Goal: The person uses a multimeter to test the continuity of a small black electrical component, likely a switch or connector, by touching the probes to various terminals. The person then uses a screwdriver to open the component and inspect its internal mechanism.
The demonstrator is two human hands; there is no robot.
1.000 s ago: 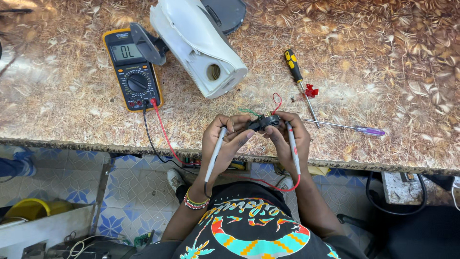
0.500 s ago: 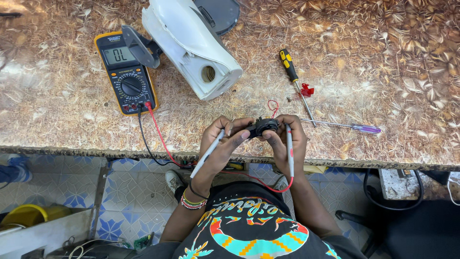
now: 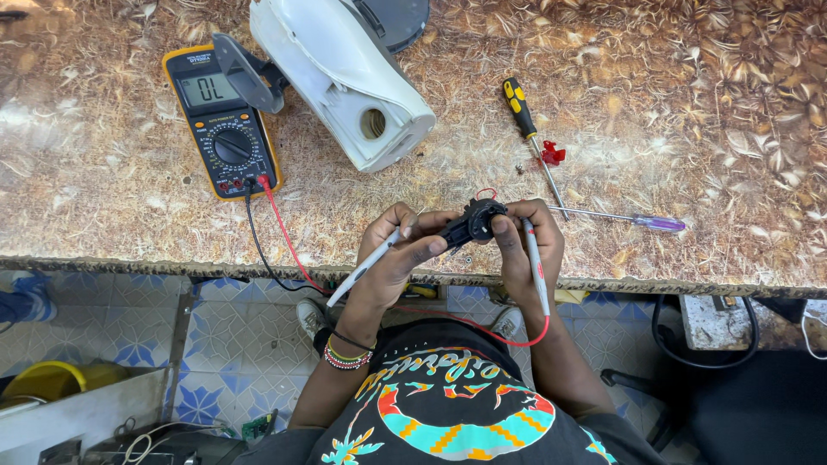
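Observation:
My left hand [image 3: 398, 255] and my right hand [image 3: 527, 250] meet at the table's near edge around a small black electrical part [image 3: 472, 222] with thin red wires. Each hand also grips a white test probe: the left probe [image 3: 362, 269] slants down to the left, the right probe [image 3: 536, 269] runs down along my fingers. Red and black leads [image 3: 277, 231] run from the probes up to a yellow and black multimeter [image 3: 222, 120] lying at the left of the tabletop.
A white plastic appliance housing [image 3: 345, 73] lies beside the meter. A yellow-and-black screwdriver [image 3: 524, 116], a small red piece [image 3: 552, 154] and a purple-handled screwdriver [image 3: 633, 220] lie to the right. Below the patterned tabletop [image 3: 732, 129] are a tiled floor, a yellow tub [image 3: 56, 379] and a black chair [image 3: 741, 405].
The view has shifted slightly. My hands stay at the table edge on the black part, with the probes barely changing angle.

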